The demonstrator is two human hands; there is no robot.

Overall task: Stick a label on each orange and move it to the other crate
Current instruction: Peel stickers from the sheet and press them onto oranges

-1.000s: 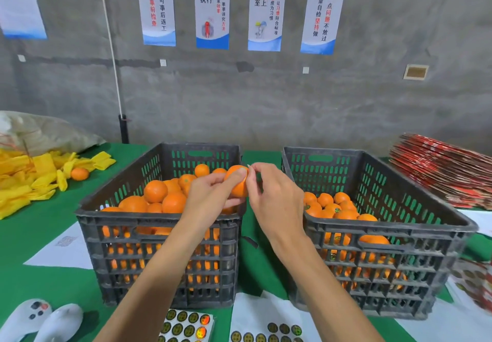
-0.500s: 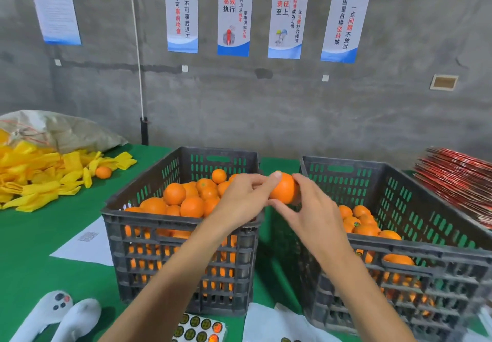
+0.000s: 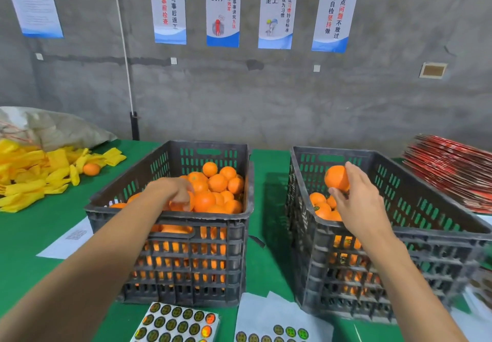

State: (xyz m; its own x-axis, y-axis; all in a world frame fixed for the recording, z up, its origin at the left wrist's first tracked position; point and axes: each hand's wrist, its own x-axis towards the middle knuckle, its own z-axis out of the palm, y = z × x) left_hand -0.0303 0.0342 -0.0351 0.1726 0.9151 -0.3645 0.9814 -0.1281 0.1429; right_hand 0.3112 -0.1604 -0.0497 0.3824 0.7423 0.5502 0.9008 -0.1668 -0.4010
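Orange (image 3: 336, 178) in the right hand (image 3: 358, 203) is round, so no long axis or facing can be told; any label on it is not visible from here. It is held above the inside of the right crate (image 3: 436, 238), over the few oranges lying low in that crate, some with small dark round labels showing. The right arm reaches forward from the lower right, hand raised with its back toward the camera, thumb under the fruit and fingers wrapped over its top and far side, a closed grip on the orange. The fruit's skin is bright, smooth and evenly coloured.

The left arm stretches from the lower left over the near rim of the left crate (image 3: 170, 219), which is heaped almost to the top with oranges. The left hand (image 3: 174, 191) is turned palm down on the pile, fingers curled round one orange (image 3: 183, 204) at the near side of the heap.

Both crates are dark slatted plastic and stand side by side, apart, on the green counter (image 3: 269, 267). Sheets of round label stickers (image 3: 175, 324) lie on the counter in front of them.
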